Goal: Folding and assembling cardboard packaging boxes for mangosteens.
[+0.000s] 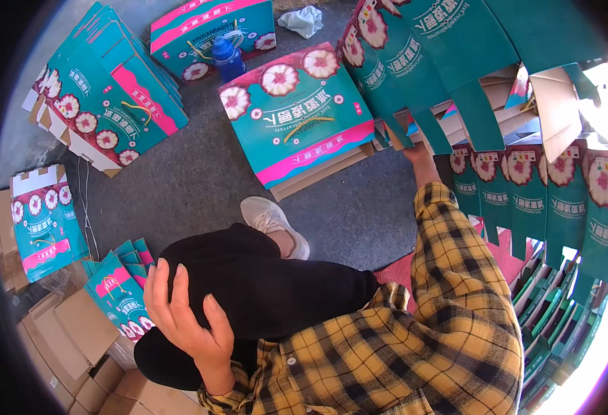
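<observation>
My left hand [192, 319] is raised over my black-trousered knee [248, 283]. Its fingers are spread and nothing is in them. My right arm, in a yellow and black plaid sleeve, reaches forward to a row of standing teal cartons [414, 62] at the right. There my right hand [421, 158] is closed at the lower edge of a carton by its hanging flaps; its fingers are partly hidden. Just left of that hand lies a teal gift carton [297, 114] with a pink band, round red-and-white pictures and a yellow cord handle, its brown lower flap sticking out.
Flat teal cartons [110, 97] are stacked at far left, with another carton [44, 221] nearer. A blue bottle [228, 59] stands before a carton [214, 34] at the back, near crumpled white plastic [301, 22]. Brown boxes [68, 332] fill the lower left. More cartons [546, 187] line the right.
</observation>
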{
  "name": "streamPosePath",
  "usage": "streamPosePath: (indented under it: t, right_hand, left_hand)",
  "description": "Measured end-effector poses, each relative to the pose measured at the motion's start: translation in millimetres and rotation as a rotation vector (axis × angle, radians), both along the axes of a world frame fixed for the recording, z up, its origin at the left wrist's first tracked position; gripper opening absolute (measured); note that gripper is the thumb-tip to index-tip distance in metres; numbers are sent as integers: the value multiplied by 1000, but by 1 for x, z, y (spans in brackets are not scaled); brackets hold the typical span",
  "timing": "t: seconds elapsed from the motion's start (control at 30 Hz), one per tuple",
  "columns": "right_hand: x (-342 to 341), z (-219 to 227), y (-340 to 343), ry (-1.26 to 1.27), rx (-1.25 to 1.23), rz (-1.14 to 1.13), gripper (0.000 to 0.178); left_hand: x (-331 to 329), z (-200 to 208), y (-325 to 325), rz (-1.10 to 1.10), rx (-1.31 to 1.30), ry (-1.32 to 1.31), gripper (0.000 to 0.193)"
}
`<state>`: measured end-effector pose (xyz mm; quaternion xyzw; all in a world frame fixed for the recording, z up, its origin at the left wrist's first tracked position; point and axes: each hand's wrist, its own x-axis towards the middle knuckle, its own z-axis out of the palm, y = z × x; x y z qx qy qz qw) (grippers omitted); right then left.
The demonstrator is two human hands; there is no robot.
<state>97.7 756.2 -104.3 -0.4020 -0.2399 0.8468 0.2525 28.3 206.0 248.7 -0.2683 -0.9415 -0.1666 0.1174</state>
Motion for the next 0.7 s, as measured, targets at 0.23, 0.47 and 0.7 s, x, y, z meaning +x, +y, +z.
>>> streamPosePath:
  t: [0.23,0.47,0.7]
  right_hand:
    - [3,-11,9,-36,93,-2,53]
    - [34,-8,17,-202,271,55,51]
    - [101,6,-28,-590,743,336,50]
  left_hand:
    - [1,5,-1,6,-12,-7,39]
    - [4,3,-2,15,-1,2,38]
    - [6,2,0,37,10,29,38]
